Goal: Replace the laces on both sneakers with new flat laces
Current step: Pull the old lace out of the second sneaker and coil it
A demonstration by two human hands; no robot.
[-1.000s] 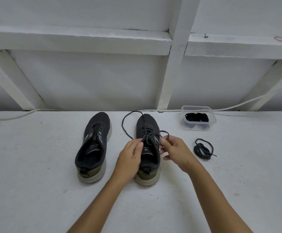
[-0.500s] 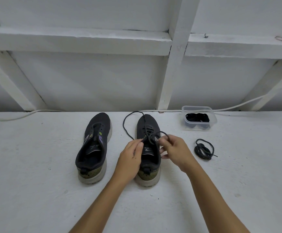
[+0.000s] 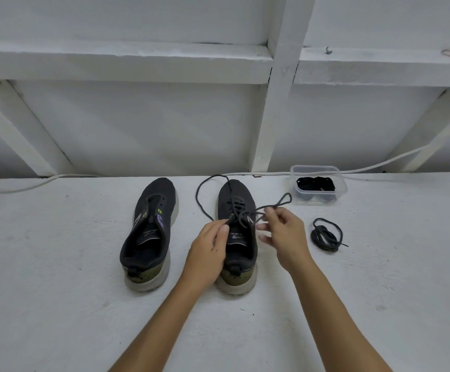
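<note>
Lace (image 3: 269, 208) in right hand (image 3: 285, 234) grip, over right sneaker (image 3: 238, 253).

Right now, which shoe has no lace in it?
The left sneaker: its eyelets are bare. The right sneaker, under both hands, is still threaded with a dark lace.

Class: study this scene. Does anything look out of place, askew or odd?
Mostly orderly. The left sneaker has bare eyelets, while the right sneaker is laced. A removed lace lies tangled loose on the surface, not in the plastic tub.
</note>
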